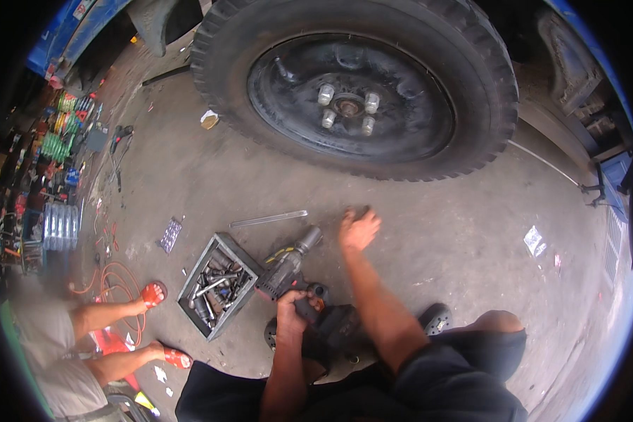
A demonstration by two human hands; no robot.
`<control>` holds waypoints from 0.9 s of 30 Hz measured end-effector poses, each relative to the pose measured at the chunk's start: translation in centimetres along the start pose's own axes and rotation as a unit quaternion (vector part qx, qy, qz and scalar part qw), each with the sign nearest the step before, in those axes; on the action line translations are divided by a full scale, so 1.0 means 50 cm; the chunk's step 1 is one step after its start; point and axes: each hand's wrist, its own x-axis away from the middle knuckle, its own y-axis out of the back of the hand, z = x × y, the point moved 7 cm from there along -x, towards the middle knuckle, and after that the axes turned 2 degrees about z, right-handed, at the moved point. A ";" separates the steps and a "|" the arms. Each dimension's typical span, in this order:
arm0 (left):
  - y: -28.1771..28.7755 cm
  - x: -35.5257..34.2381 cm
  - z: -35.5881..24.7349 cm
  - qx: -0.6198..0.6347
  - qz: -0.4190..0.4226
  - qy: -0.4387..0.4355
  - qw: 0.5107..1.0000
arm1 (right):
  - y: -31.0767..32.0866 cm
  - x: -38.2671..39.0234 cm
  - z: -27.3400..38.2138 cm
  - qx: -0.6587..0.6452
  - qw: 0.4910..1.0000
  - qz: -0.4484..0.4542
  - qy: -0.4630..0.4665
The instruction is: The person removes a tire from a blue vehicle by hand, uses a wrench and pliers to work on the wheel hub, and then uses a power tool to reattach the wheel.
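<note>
My left hand is closed round the grip of a dark cordless impact wrench. A socket sits on the wrench's nose, which points up and to the right. Out in front, my right hand is over the floor below the wheel, its fingers slightly bent and apart; no held thing shows in it. Beyond it stands a large black wheel with a treaded tyre, with several silver lug nuts round its hub. A grey metal box of sockets lies left of the wrench.
A metal bar lies on the concrete floor beyond the box. At the left, a person in red sandals sits near a coiled orange hose. Many parts and coils crowd the far left. Blue vehicle bodywork frames the wheel.
</note>
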 end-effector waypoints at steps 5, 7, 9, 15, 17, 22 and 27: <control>-0.013 -0.025 0.028 0.094 0.106 0.024 0.990 | 0.107 -0.214 0.003 0.187 0.944 -0.177 0.205; 0.000 -0.044 0.053 0.089 0.087 0.039 0.991 | 0.117 -0.262 0.034 0.276 0.923 -0.022 0.265; 0.020 -0.046 0.060 0.079 0.064 0.040 0.994 | 0.089 -0.313 0.040 0.317 0.905 0.035 0.281; 0.067 -0.061 0.069 -0.020 -0.025 0.056 0.998 | 0.052 -0.242 0.016 0.258 0.876 -0.054 0.404; 0.066 -0.060 0.058 -0.038 -0.038 0.032 0.998 | 0.022 -0.142 0.023 0.197 0.857 -0.045 0.475; 0.079 -0.076 0.071 -0.012 -0.043 0.032 0.998 | -0.140 0.026 0.061 0.021 0.878 0.303 0.369; 0.069 -0.066 0.086 0.032 -0.002 0.020 0.999 | -0.096 0.072 0.048 -0.038 0.954 0.078 0.285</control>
